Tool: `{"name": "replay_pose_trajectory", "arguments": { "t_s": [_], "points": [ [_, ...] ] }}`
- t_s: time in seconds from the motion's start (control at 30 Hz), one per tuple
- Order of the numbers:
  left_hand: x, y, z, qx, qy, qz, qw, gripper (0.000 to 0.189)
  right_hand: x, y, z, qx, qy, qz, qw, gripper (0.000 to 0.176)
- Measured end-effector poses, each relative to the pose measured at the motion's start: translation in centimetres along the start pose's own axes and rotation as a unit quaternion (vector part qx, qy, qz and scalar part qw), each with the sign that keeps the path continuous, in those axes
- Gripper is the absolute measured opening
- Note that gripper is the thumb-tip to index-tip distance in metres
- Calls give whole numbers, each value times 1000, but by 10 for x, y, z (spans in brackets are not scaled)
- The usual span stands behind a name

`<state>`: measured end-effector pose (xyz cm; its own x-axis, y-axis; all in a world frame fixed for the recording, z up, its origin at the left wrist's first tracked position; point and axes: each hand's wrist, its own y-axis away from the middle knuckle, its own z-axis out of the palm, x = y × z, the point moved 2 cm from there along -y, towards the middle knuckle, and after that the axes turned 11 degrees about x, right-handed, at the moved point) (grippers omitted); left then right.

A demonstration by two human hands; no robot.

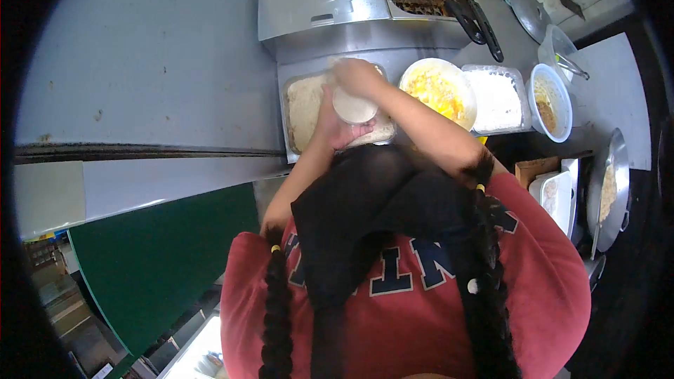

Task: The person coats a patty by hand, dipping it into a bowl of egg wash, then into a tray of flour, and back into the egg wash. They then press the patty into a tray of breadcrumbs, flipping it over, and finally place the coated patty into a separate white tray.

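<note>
My left hand (pixel 333 125) is wrapped around the side and bottom of a small round tub (pixel 353 108) with pale contents, its fingertips showing beneath the near edge. Over the tub's far rim is my right hand (pixel 359 78), slightly blurred, its fingers curled downward. What those fingers grip, if anything, is hidden. Both hands are above a clear rectangular tray (pixel 288 126) spread with pale beige crumbs. Just to the right stands a round white bowl (pixel 472 104) containing a yellow and orange egg-like mixture.
A clear tray of white powder (pixel 498 102) and a pale bowl with brown residue (pixel 551 102) stand at the right. Behind is a steel fryer (pixel 323 10) with black-handled baskets (pixel 484 28). A large metal pan (pixel 618 175) lies lower right.
</note>
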<state>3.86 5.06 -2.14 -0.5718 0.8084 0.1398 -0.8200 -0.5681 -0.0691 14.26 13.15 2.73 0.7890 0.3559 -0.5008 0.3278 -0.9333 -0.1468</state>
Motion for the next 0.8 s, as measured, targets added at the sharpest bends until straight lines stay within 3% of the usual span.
{"name": "replay_pose_trajectory", "arguments": {
  "t_s": [0.03, 0.1, 0.13, 0.2, 0.3, 0.43, 0.5, 0.53, 0.6, 0.63, 0.7, 0.73, 0.8],
  "points": [
    [0, 1, -2, 0, 0, -2, 1000, 98, -2, 4, 2, 1, 0, 1, 1000, 42],
    [1, 4, 3, 111, -64, 29, 991, 98, -11, 17, 4, 10, -54, 4, 998, 42],
    [-4, 3, 21, 112, -64, 30, 991, 98, -14, 23, 3, 9, -55, 5, 998, 42],
    [-12, 0, 54, 376, -69, 129, 915, 95, -16, 30, 0, 54, -93, 81, 991, 40],
    [-15, -4, 74, 407, -59, 135, 901, 92, -18, 31, -4, 51, -88, 98, 990, 49],
    [1, 9, 36, 329, -80, 95, 936, 89, -16, 14, -9, -5, -71, 47, 996, 50],
    [5, 14, 14, 223, -132, -19, 966, 89, -22, 12, -15, -54, -56, -76, 994, 52],
    [7, 11, 6, 223, -131, -22, 966, 89, -22, 15, -12, -53, -56, -73, 994, 52],
    [9, 7, 3, 1, -95, -61, 994, 92, -21, 20, -3, -48, -68, -5, 997, 53],
    [3, 8, 26, 2, -95, -59, 994, 92, -10, 20, 10, -49, -68, -7, 997, 53],
    [-10, 10, 56, 322, -134, 37, 936, 95, 12, 18, 29, 14, -72, 32, 997, 54],
    [-15, 4, 59, 322, -135, 37, 936, 95, 13, 18, 31, 15, -72, 31, 997, 54],
    [-19, -5, 61, 379, -129, 157, 903, 96, 16, 19, 31, 68, -57, 62, 994, 30]
  ]
}}
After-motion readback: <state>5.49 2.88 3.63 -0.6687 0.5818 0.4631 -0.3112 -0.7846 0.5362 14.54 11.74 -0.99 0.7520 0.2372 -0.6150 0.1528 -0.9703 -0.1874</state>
